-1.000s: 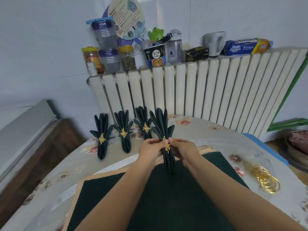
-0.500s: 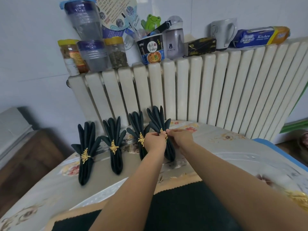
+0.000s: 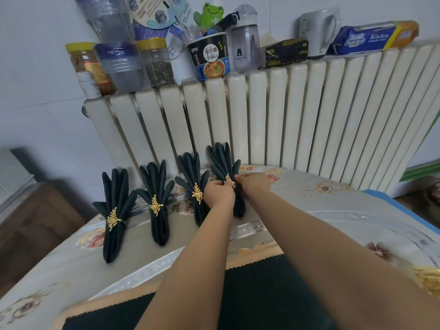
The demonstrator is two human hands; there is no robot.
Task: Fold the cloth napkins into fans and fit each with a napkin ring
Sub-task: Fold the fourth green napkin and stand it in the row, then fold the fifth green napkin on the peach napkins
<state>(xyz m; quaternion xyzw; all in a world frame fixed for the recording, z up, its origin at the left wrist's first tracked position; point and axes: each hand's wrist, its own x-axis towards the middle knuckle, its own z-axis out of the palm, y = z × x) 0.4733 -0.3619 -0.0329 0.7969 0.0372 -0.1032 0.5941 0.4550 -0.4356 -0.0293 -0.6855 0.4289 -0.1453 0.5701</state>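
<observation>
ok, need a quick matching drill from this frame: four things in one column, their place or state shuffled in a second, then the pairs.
Things
1. fourth fan napkin
2. frog figure
3. white mug
4. leftmost fan napkin

Places or states
A. lying free at the left end of the row on the table
B. pinched at its gold ring by the left hand and right hand
C. poking up behind the noodle cup
D. on the radiator top beside the blue Kitchen pack

Pairs: 1-B, 2-C, 3-D, 4-A
</observation>
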